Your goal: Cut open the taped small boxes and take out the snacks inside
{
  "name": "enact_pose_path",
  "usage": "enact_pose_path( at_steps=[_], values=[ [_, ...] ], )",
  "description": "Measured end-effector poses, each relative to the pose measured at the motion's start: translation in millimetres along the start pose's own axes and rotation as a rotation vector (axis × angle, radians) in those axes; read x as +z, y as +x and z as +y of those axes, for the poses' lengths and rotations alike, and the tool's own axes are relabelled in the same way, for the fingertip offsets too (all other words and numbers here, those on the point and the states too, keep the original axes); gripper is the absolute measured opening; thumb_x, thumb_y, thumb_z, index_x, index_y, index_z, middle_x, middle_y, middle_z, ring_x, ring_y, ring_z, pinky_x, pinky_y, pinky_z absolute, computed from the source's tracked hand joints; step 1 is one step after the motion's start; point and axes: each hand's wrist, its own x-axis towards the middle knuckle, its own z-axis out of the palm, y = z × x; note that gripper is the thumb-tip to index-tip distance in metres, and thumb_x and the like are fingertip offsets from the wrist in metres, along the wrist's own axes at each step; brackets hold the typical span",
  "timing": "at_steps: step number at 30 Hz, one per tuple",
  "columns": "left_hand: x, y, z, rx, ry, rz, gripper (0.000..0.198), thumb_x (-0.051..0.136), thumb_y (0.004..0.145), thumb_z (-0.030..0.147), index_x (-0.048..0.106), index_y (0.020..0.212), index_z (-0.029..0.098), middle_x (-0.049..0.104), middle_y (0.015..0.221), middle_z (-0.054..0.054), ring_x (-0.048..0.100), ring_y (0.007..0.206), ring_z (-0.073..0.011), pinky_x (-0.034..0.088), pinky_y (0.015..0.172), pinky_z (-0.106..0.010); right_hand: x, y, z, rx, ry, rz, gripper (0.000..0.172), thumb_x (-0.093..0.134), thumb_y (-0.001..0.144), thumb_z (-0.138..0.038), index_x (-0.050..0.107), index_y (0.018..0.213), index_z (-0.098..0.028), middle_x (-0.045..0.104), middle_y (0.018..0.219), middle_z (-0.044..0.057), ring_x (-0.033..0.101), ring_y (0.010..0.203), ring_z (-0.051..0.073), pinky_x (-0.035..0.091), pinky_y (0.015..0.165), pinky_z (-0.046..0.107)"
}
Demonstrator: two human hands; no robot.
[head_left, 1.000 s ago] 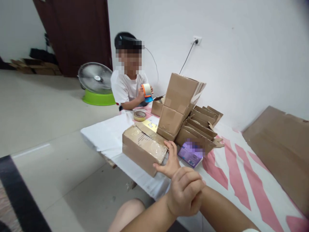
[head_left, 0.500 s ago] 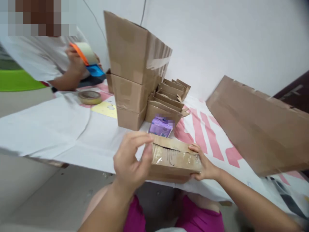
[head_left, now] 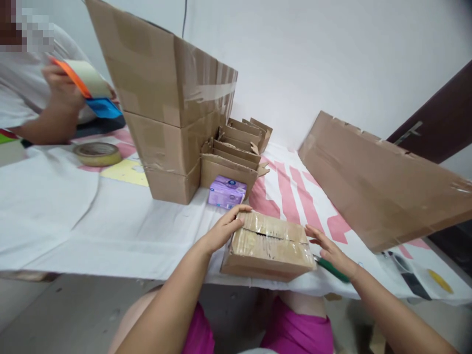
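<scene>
A small taped cardboard box (head_left: 268, 244) lies at the near edge of the cloth-covered table (head_left: 110, 231), right in front of me. My left hand (head_left: 225, 227) rests on the box's far left corner, fingers curled over its top edge. My right hand (head_left: 328, 248) is just off the box's right end, fingers stretched out and apart, holding nothing. Under that hand lies a green-handled tool (head_left: 332, 269).
A stack of sealed cardboard boxes (head_left: 165, 105) stands behind, with folded cartons (head_left: 236, 152) and a purple packet (head_left: 225, 191) beside it. A large flat cardboard sheet (head_left: 379, 187) lies at the right. Another person's hand (head_left: 61, 91) holds a tape dispenser (head_left: 88, 86); a tape roll (head_left: 98, 153) lies nearby.
The box has been set down flat at the table's edge. My right hand has come off its right end and opened. My left hand has moved from the near side to the far left corner.
</scene>
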Motion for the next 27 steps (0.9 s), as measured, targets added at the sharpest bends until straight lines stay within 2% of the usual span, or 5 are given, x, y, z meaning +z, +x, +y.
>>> enact_pose_path(
  at_steps=[3, 7, 18, 23, 27],
  values=[
    [-4.5, 1, 1, 0.019, 0.005, -0.01, 0.041, 0.049, 0.083, 0.042, 0.053, 0.117, 0.02, 0.059, 0.122, -0.007, 0.052, 0.115, -0.0291, 0.039, 0.101, -0.041, 4, -13, 40, 0.251, -0.252, 0.151, 0.059, 0.051, 0.085, -0.057, 0.052, 0.133, -0.021, 0.057, 0.128, 0.016, 0.059, 0.11, 0.029, 0.049, 0.092, 0.049],
    [-6.5, 4, -2, 0.032, 0.014, -0.02, 0.04, 0.048, 0.084, 0.042, 0.053, 0.117, 0.02, 0.058, 0.121, -0.007, 0.051, 0.115, -0.0282, 0.039, 0.102, -0.039, 16, -29, 72, 0.203, -0.538, 0.13, 0.042, 0.054, 0.084, -0.041, 0.065, 0.117, -0.018, 0.065, 0.101, 0.012, 0.061, 0.098, 0.027, 0.049, 0.09, 0.045],
    [-6.5, 4, -8, 0.057, 0.0, -0.017, 0.041, 0.048, 0.085, 0.043, 0.052, 0.118, 0.02, 0.057, 0.125, -0.008, 0.05, 0.118, -0.0286, 0.037, 0.104, -0.041, 11, -19, 58, 0.181, -0.631, 0.058, 0.032, 0.04, 0.09, -0.029, 0.067, 0.101, -0.017, 0.068, 0.099, 0.012, 0.062, 0.095, 0.025, 0.049, 0.087, 0.04],
    [-6.4, 4, -9, 0.067, -0.009, -0.009, 0.042, 0.049, 0.085, 0.045, 0.053, 0.119, 0.02, 0.057, 0.127, -0.008, 0.05, 0.119, -0.0289, 0.037, 0.105, -0.041, 11, -27, 61, 0.203, -0.705, 0.043, 0.035, 0.044, 0.089, -0.033, 0.062, 0.113, -0.015, 0.065, 0.105, 0.013, 0.06, 0.099, 0.025, 0.048, 0.089, 0.039],
    [-6.1, 4, -9, 0.073, -0.005, -0.007, 0.042, 0.048, 0.086, 0.045, 0.053, 0.12, 0.02, 0.057, 0.128, -0.008, 0.05, 0.12, -0.0286, 0.036, 0.106, -0.041, 11, -38, 69, 0.238, -0.8, 0.038, 0.034, 0.038, 0.091, -0.028, 0.064, 0.106, -0.013, 0.066, 0.102, 0.015, 0.061, 0.099, 0.027, 0.047, 0.09, 0.04]
  ],
)
